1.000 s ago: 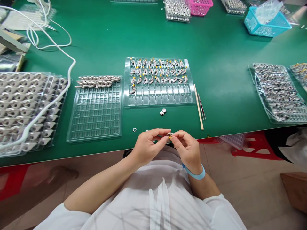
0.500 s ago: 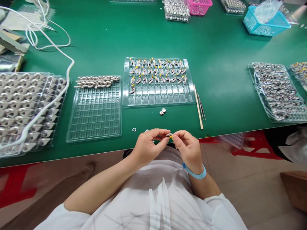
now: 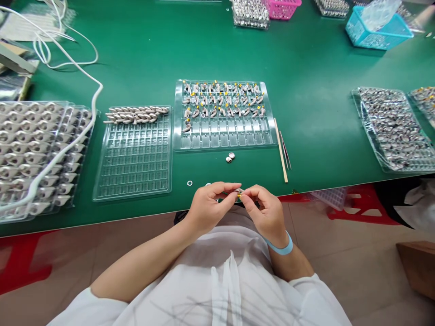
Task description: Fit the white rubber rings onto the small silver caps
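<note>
Left hand (image 3: pixel 212 203) and right hand (image 3: pixel 267 210) both observed pinching one small metal part (image 3: pixel 239 192) at the surface's (image 3: pixel 316 149) near edge; partly filled tray (image 3: pixel 226 136) beyond, tweezers (image 3: pixel 285 151) right.

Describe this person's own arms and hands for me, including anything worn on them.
Both the left hand and the right hand are gloveless, with no rings visible. A plain light-blue band circles the right wrist; the left wrist shows none. The white left sleeve and right sleeve leave the forearms bare.
</note>
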The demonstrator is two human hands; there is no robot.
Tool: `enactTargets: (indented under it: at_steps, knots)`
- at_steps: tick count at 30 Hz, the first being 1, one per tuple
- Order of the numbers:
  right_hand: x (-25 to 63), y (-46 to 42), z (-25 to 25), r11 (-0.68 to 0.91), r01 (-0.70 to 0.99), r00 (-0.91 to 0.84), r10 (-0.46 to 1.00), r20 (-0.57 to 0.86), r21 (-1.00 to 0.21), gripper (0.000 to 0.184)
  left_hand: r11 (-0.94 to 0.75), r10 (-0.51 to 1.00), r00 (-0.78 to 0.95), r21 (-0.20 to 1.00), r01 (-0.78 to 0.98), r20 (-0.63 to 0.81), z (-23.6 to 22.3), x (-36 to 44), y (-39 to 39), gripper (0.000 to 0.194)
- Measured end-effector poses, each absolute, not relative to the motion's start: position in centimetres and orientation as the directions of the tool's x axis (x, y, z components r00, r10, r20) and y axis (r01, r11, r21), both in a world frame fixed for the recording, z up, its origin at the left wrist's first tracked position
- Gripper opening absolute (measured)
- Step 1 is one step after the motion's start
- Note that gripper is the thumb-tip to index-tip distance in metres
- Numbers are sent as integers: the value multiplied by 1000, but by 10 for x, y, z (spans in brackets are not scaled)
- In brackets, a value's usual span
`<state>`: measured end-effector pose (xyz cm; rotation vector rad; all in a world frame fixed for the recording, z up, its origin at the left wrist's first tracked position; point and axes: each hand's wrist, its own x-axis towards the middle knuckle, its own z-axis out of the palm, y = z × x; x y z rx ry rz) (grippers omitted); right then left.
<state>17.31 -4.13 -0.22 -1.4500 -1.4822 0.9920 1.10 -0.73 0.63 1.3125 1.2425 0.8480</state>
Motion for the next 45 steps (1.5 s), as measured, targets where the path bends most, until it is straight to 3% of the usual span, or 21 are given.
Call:
enactTargets:
  at_steps: [7,19,31,39,45]
  knots:
    - [172,-39,-1,50,386,15,998,61,-921,11,141,942,278,972,186,-190,8,4,-7,28]
    - [176,-35,0,61,397,-36,998,51,-916,12,-55,941,336,965,255,-36,-2,-2,-6,24]
    - [182,-31,1,17,351,-71,997,-9,-936,16,31,912,397,982,186,-104,1,-3,-4,21]
    - [174,-36,-1,291,505,-59,951,304,-812,6,68,928,356,990,122,-108,6,-1,-7,21]
    - [177,-34,2,208,408,-111,978,177,-889,9,163,931,314,981,105,-188,7,-1,-9,22]
